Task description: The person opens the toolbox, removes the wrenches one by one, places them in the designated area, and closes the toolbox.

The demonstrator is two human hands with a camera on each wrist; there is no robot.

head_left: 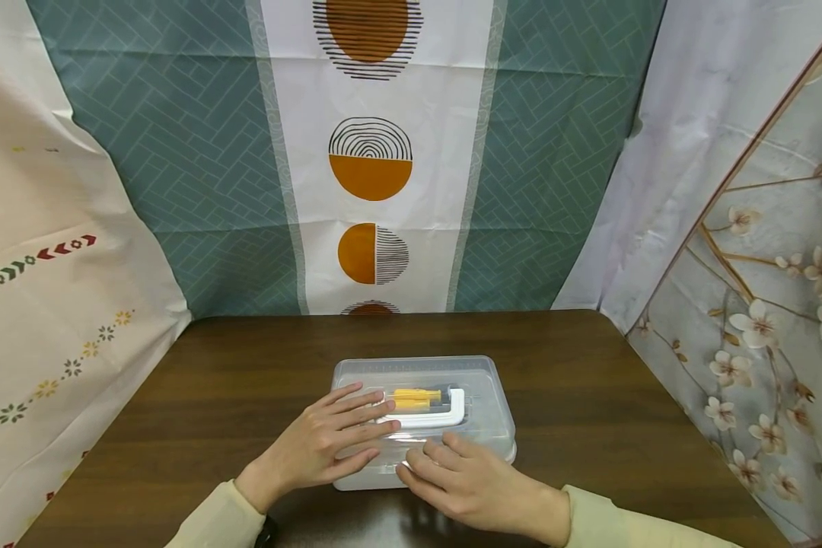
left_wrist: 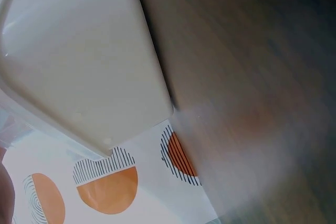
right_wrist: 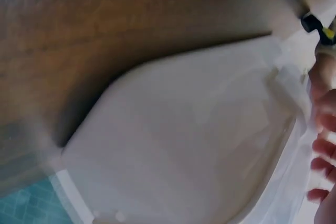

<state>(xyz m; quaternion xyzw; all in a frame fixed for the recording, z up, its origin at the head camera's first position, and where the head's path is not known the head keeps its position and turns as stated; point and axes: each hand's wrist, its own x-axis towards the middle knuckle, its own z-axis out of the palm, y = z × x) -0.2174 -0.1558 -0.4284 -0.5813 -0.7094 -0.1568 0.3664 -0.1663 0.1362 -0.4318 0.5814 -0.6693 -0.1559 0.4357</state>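
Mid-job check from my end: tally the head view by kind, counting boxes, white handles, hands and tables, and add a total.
Clear box: 1
White handle: 1
Hands: 2 (left hand, right hand)
Table: 1
Total: 5

The yellow pieces beside the handle are bunched too closely to count, so they are left out.

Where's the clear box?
In the head view, the clear box sits low centre on the table, left hand at its left side, right hand at its front.
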